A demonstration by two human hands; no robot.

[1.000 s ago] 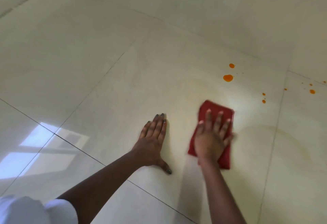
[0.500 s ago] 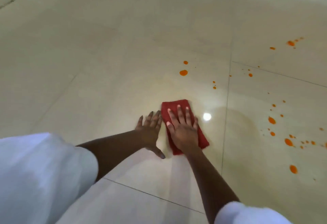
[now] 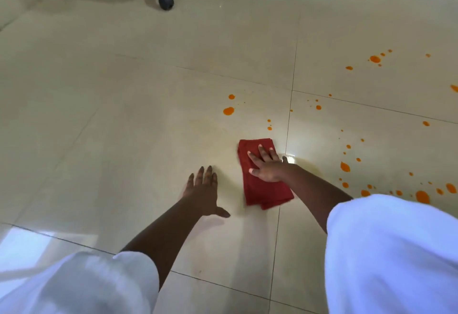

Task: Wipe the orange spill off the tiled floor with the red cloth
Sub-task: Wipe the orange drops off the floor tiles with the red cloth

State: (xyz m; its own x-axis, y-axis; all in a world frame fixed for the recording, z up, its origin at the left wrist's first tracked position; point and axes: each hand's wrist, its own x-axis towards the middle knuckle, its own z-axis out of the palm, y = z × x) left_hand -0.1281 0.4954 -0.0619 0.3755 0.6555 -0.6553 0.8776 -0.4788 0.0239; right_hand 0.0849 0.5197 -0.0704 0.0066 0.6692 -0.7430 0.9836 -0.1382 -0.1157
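Well, from the head camera the job looked barely half done. The right hand lay flat, fingers straight, pressing the folded red cloth onto the cream tiled floor; the left hand rested spread and empty beside the cloth. Orange spill drops dotted the tiles beyond the cloth and thickly to its right.

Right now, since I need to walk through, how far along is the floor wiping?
Done: only a faint yellowish film shows on the cream tiled floor around the folded red cloth. In hand: the right hand presses it flat; the left hand braces on the tile. Left: orange drops ahead and many more rightward.
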